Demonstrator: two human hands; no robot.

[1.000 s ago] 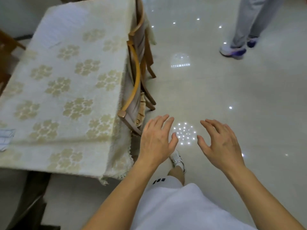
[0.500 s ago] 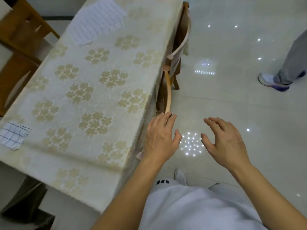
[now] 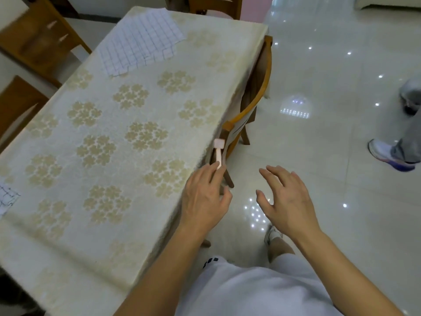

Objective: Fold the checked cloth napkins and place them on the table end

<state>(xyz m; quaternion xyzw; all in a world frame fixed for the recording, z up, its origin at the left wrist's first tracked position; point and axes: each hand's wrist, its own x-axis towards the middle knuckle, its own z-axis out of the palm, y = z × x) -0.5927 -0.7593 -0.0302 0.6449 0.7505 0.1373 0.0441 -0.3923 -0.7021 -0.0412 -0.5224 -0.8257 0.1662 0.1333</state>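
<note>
Both hands [image 3: 246,201] spread, seemingly just past table [image 3: 127,137] edge

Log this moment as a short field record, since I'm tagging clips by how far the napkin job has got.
left hand: open, holding nothing, over the table's right edge
right hand: open, holding nothing, over the floor
large checked napkin: spread at the far end, not folded
small checked napkin: at the left edge, partly out of view
chair: pushed in at the right side
</note>
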